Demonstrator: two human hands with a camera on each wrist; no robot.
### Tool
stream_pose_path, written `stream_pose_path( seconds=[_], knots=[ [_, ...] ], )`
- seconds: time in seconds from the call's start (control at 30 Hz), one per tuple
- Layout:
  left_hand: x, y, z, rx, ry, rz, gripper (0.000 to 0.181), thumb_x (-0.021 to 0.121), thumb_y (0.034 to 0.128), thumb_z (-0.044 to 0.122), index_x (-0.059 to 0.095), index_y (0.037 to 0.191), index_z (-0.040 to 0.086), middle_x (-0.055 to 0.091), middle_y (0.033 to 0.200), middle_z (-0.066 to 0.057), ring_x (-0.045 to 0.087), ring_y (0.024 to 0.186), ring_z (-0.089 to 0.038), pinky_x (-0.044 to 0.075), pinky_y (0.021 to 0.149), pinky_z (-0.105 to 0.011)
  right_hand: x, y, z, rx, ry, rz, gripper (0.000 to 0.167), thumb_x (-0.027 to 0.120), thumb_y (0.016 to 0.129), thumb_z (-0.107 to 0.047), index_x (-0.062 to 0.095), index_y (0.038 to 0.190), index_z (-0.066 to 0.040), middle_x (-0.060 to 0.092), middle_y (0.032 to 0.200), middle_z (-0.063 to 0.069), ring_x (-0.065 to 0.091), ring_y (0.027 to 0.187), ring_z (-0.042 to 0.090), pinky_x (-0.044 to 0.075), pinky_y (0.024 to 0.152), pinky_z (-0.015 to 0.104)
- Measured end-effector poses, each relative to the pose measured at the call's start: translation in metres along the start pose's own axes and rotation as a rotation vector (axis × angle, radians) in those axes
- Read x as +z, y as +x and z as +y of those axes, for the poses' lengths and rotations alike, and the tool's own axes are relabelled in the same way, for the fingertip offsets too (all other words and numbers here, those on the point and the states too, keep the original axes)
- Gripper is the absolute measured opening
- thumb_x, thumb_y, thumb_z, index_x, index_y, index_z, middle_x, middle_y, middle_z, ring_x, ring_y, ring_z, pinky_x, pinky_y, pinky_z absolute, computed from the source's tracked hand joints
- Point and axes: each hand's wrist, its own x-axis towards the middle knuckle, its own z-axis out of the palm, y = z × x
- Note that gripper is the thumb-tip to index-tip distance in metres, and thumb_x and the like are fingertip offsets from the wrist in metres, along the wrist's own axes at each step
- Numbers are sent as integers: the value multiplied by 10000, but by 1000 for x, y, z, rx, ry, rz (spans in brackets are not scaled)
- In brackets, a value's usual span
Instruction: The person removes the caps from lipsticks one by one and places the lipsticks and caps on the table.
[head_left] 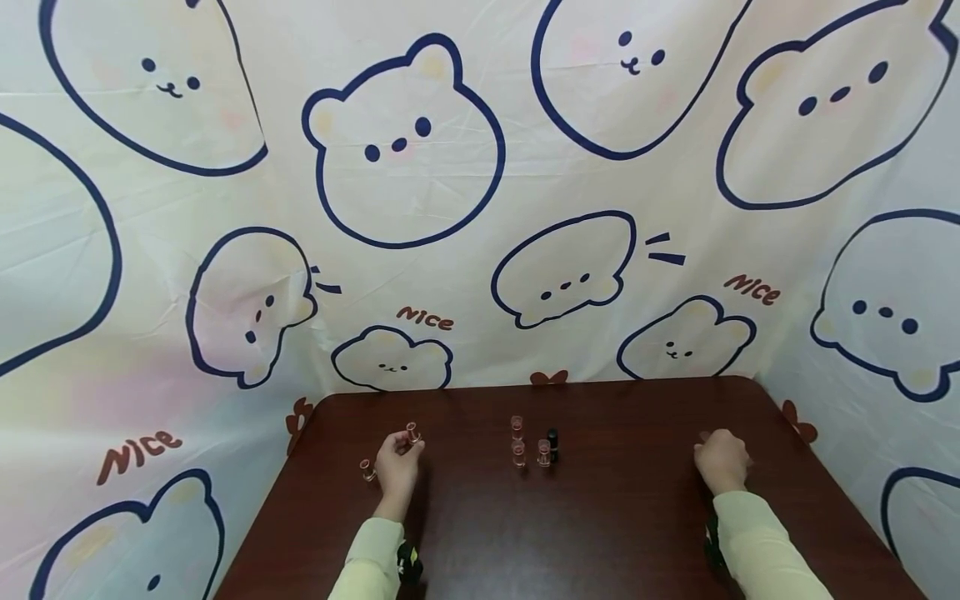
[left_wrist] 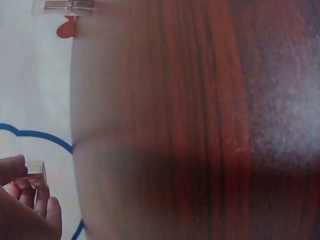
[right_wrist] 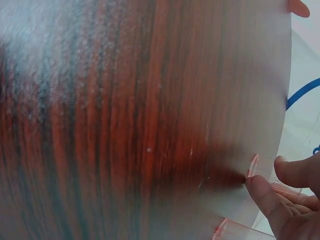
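Observation:
Small clear glass pieces with pinkish rims are on the table. My left hand (head_left: 397,467) pinches one glass (head_left: 412,432) between thumb and fingers; the same glass (left_wrist: 36,171) shows in the left wrist view. Just left of that hand is another glass (head_left: 367,469). At the table's right side, my right hand (head_left: 722,461) has its fingers curled. The right wrist view shows thumb and fingers around a clear glass (right_wrist: 254,165), which the hand hides in the head view. Near these fingers lies a second glass's rim (right_wrist: 220,228).
Toward the back middle of the brown table (head_left: 600,517) stand several more glasses, one at the front (head_left: 519,454) and one beside it (head_left: 543,452), next to a dark slim object (head_left: 552,444). A cloth with printed bears (head_left: 405,200) hangs behind the table and along its sides.

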Motion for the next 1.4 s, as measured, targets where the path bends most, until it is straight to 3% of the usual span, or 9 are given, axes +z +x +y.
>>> stream_pose_path(
  seconds=[0.3, 0.53, 0.8, 1.13, 1.23, 1.4],
  knots=[
    [6, 4, -11, -43, 59, 21, 230, 739, 797, -23, 638, 999, -69, 661, 979, -239, 638, 918, -375, 486, 802, -477, 0, 1, 0, 33, -1, -21, 293, 573, 915, -56, 613, 1024, 213, 580, 995, 405, 597, 748, 488, 486, 614, 564],
    [9, 9, -16, -33, 127, 26, 218, 730, 796, -32, 627, 984, -73, 660, 936, -243, 643, 908, -392, 483, 807, -492, 0, 1, 0, 35, -15, -27, 307, 568, 918, -63, 611, 1065, 203, 579, 1028, 404, 595, 752, 487, 474, 639, 578],
    [6, 13, -25, -1, 202, 4, 213, 736, 781, -28, 638, 966, -67, 657, 898, -217, 612, 873, -391, 460, 806, -500, -1, 1, 1, 30, -30, -44, 291, 563, 919, -65, 620, 990, 211, 584, 933, 395, 592, 703, 459, 462, 639, 585],
    [0, 16, -34, 22, 213, -25, 188, 741, 761, -24, 643, 917, -61, 667, 865, -207, 605, 849, -403, 449, 794, -508, 1, 2, 2, 11, -16, -20, 285, 559, 909, -46, 622, 1032, 204, 581, 1033, 403, 593, 747, 493, 464, 647, 602],
    [-2, 15, -36, 61, 195, -10, 176, 757, 726, -23, 641, 857, -39, 660, 792, -164, 604, 778, -364, 451, 746, -456, 2, 3, 4, 8, -14, -29, 293, 554, 915, -54, 623, 1056, 194, 583, 1071, 391, 596, 738, 479, 463, 636, 589],
    [-4, 14, -32, 44, 204, -22, 168, 770, 738, -31, 652, 856, -54, 675, 800, -176, 615, 779, -352, 445, 756, -447, 3, 4, 5, -4, -9, -27, 299, 547, 910, -50, 624, 1086, 179, 587, 1107, 372, 598, 780, 500, 467, 648, 601]
  ],
)
